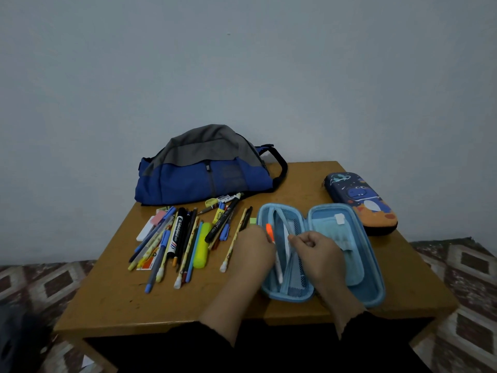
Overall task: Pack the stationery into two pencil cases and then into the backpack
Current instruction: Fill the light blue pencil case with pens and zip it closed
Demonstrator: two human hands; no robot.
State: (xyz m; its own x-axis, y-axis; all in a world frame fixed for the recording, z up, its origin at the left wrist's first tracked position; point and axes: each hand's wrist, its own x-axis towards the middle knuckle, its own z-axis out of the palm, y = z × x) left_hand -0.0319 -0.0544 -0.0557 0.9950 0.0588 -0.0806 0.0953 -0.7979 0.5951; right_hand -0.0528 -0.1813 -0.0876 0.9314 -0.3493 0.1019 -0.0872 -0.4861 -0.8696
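We see a light blue pencil case [347,265] lying open flat on the wooden bench [113,297], with both hands over its left half. The left hand [252,251] rests at the case's left rim with its fingers curled; a pen with an orange tip [269,231] and a white barrel runs beside its fingertips and lies in the left compartment, but we cannot tell whether the hand grips the pen or merely touches it. The right hand [317,249] is loosely closed, its fingertips pinched at the mesh pocket [297,232] in the middle of the case; what it pinches is too small to tell. To the right of the right hand, the case's other half shows a light blue inner flap [336,230] with a white tab. To the left of the left hand, a loose spread of pens, pencils, markers and highlighters [183,238] lies on the bench, including a yellow-green highlighter [202,246] and a black-and-white marker [176,232]. Beyond the hands, at the far edge, sits a blue and grey backpack [204,168], zipped. Far right of the right hand, a second pencil case [363,200] with a dinosaur print lies closed, just beside the open case's far right corner.
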